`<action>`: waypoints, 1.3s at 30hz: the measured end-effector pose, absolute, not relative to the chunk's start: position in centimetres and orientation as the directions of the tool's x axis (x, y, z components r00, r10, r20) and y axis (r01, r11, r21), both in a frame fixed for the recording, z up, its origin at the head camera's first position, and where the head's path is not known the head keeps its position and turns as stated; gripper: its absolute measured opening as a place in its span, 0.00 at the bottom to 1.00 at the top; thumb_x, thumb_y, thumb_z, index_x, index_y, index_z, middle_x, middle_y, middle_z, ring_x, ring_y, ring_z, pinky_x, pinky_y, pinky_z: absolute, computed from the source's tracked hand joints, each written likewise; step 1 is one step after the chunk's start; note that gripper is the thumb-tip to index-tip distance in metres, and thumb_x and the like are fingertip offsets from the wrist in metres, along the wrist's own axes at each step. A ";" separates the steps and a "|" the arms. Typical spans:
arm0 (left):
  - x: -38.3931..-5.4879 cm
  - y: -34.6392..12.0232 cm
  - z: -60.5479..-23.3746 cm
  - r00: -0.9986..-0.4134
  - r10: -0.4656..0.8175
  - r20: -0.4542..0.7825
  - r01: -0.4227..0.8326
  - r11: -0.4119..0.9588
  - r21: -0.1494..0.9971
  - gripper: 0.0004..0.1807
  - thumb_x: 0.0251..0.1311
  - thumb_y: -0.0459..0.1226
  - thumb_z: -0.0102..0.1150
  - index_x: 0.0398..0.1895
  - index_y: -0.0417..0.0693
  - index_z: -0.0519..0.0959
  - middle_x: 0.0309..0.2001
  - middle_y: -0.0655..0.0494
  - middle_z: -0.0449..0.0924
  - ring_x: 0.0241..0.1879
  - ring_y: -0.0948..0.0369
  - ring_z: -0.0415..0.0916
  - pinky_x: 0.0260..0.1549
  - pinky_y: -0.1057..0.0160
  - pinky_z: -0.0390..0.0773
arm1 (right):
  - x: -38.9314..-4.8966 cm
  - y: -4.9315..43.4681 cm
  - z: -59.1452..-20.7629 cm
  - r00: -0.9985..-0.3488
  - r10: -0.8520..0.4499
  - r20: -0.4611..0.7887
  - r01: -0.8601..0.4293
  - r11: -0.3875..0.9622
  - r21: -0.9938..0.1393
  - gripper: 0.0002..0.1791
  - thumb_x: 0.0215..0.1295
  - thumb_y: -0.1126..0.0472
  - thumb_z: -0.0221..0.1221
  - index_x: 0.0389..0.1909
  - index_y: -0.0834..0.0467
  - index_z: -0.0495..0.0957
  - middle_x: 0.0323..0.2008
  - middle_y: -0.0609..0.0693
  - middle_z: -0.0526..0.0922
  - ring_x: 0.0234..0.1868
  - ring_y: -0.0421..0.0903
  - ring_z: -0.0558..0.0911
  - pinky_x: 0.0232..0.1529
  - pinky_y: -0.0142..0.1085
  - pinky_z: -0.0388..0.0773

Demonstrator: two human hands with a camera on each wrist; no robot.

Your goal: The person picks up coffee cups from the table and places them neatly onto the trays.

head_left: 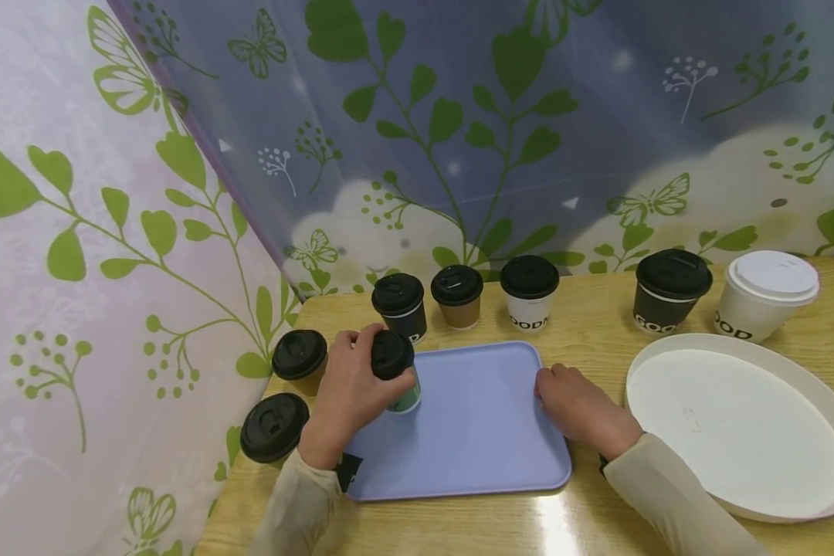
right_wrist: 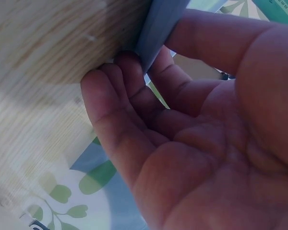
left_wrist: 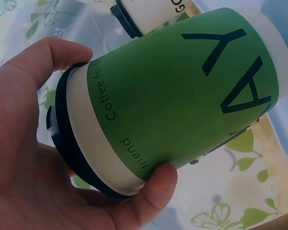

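My left hand (head_left: 350, 390) grips a paper coffee cup (left_wrist: 182, 96) around its black lid from above. The cup has a green sleeve with dark lettering and a white base. In the head view it is over the back left part of a lavender rectangular tray (head_left: 472, 432), its base overlapping the tray. My right hand (head_left: 580, 405) pinches the tray's right rim. In the right wrist view the thumb is on one side of the tray's edge (right_wrist: 158, 28) and curled fingertips are at the other side, close to the wooden table.
Two black-lidded cups, one at the back (head_left: 299, 355) and one in front (head_left: 274, 428), stand left of the tray. Behind it are a dark cup (head_left: 398, 297), a brown cup (head_left: 459, 297) and a white cup (head_left: 528, 289). A round white tray (head_left: 737, 432) lies right, near a black cup (head_left: 670, 289) and a white-lidded cup (head_left: 764, 293).
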State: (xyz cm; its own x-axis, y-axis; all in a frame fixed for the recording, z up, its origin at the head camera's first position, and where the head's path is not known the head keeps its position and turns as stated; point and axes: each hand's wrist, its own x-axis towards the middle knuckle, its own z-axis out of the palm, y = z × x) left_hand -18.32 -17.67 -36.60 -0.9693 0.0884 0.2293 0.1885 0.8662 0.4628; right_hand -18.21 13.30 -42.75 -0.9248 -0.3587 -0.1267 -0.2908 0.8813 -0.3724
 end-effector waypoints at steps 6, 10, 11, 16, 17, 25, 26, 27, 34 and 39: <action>-18.5 -17.7 -36.7 -0.974 0.069 0.217 0.165 0.870 0.465 0.42 0.53 0.54 0.68 0.70 0.47 0.72 0.59 0.36 0.69 0.52 0.45 0.70 0.47 0.46 0.78 | -18.2 13.3 -42.6 -0.925 -0.359 -0.121 -0.294 0.881 -0.370 0.03 0.73 0.69 0.56 0.43 0.64 0.77 0.37 0.56 0.76 0.41 0.53 0.76 0.45 0.50 0.78; -18.6 -17.9 -36.8 -0.975 0.050 0.217 0.146 0.880 0.452 0.42 0.53 0.54 0.68 0.70 0.46 0.71 0.59 0.35 0.69 0.54 0.44 0.70 0.48 0.45 0.78 | -18.2 13.3 -42.5 -0.926 -0.359 -0.120 -0.294 0.881 -0.371 0.03 0.74 0.69 0.56 0.43 0.64 0.77 0.38 0.56 0.75 0.40 0.53 0.76 0.45 0.50 0.78; -18.7 -17.9 -36.8 -0.976 0.045 0.215 0.140 0.882 0.449 0.42 0.53 0.54 0.68 0.70 0.45 0.71 0.60 0.35 0.69 0.54 0.44 0.70 0.48 0.44 0.78 | -18.2 13.3 -42.5 -0.925 -0.360 -0.119 -0.295 0.881 -0.371 0.03 0.74 0.69 0.56 0.43 0.64 0.77 0.38 0.56 0.75 0.40 0.53 0.76 0.45 0.50 0.78; -18.7 -18.1 -36.8 -0.979 0.030 0.199 0.119 0.885 0.450 0.43 0.54 0.55 0.68 0.71 0.45 0.70 0.61 0.34 0.67 0.57 0.42 0.68 0.49 0.43 0.79 | -18.2 13.3 -42.5 -0.926 -0.357 -0.120 -0.292 0.882 -0.370 0.04 0.74 0.69 0.55 0.43 0.65 0.77 0.38 0.56 0.76 0.41 0.53 0.76 0.45 0.50 0.78; -18.7 -18.1 -36.8 -0.980 0.027 0.196 0.115 0.885 0.452 0.44 0.54 0.55 0.68 0.71 0.45 0.70 0.62 0.34 0.67 0.57 0.42 0.68 0.49 0.43 0.79 | -18.2 13.3 -42.5 -0.926 -0.356 -0.121 -0.291 0.883 -0.369 0.04 0.74 0.69 0.55 0.43 0.65 0.77 0.38 0.56 0.76 0.41 0.53 0.76 0.45 0.50 0.78; -19.0 -18.5 -37.0 -0.982 0.019 0.185 0.101 0.889 0.446 0.44 0.55 0.56 0.66 0.72 0.44 0.69 0.63 0.33 0.66 0.57 0.41 0.68 0.48 0.42 0.78 | -18.2 13.3 -42.6 -0.929 -0.346 -0.131 -0.278 0.886 -0.371 0.05 0.74 0.69 0.54 0.44 0.65 0.78 0.38 0.57 0.76 0.41 0.53 0.76 0.47 0.50 0.78; -19.0 -18.5 -37.0 -0.983 0.019 0.184 0.101 0.889 0.446 0.44 0.55 0.56 0.66 0.72 0.44 0.68 0.63 0.33 0.66 0.57 0.40 0.68 0.48 0.41 0.79 | -18.2 13.3 -42.7 -0.929 -0.345 -0.135 -0.275 0.887 -0.371 0.05 0.74 0.69 0.54 0.44 0.65 0.78 0.38 0.57 0.76 0.41 0.53 0.76 0.47 0.50 0.78; -19.0 -18.6 -37.1 -0.983 0.019 0.183 0.100 0.889 0.446 0.44 0.55 0.56 0.66 0.72 0.44 0.68 0.63 0.33 0.66 0.57 0.40 0.68 0.48 0.41 0.78 | -18.3 13.3 -42.7 -0.928 -0.345 -0.137 -0.275 0.887 -0.372 0.05 0.74 0.69 0.54 0.44 0.65 0.78 0.38 0.57 0.76 0.41 0.53 0.76 0.47 0.51 0.78; -19.1 -18.7 -37.1 -0.985 0.015 0.170 0.091 0.890 0.447 0.44 0.55 0.56 0.66 0.73 0.44 0.68 0.63 0.33 0.65 0.57 0.41 0.67 0.48 0.42 0.78 | -18.2 13.3 -42.7 -0.925 -0.352 -0.142 -0.279 0.884 -0.376 0.05 0.75 0.69 0.53 0.44 0.65 0.77 0.39 0.56 0.76 0.41 0.53 0.76 0.47 0.50 0.78; -19.1 -18.8 -37.1 -0.986 0.014 0.164 0.086 0.892 0.443 0.45 0.55 0.56 0.66 0.73 0.44 0.67 0.64 0.33 0.65 0.58 0.41 0.67 0.49 0.41 0.78 | -18.1 13.2 -42.6 -0.926 -0.355 -0.132 -0.286 0.883 -0.372 0.05 0.75 0.69 0.53 0.44 0.65 0.77 0.38 0.56 0.76 0.41 0.53 0.76 0.46 0.50 0.78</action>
State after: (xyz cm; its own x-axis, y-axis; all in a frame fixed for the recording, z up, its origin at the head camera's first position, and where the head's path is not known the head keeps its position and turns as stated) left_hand -19.13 -18.80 -37.15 -0.9864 0.0139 0.1637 0.0862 0.8921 0.4435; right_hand -18.13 13.25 -42.59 -0.9257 -0.3547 -0.1315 -0.2856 0.8832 -0.3722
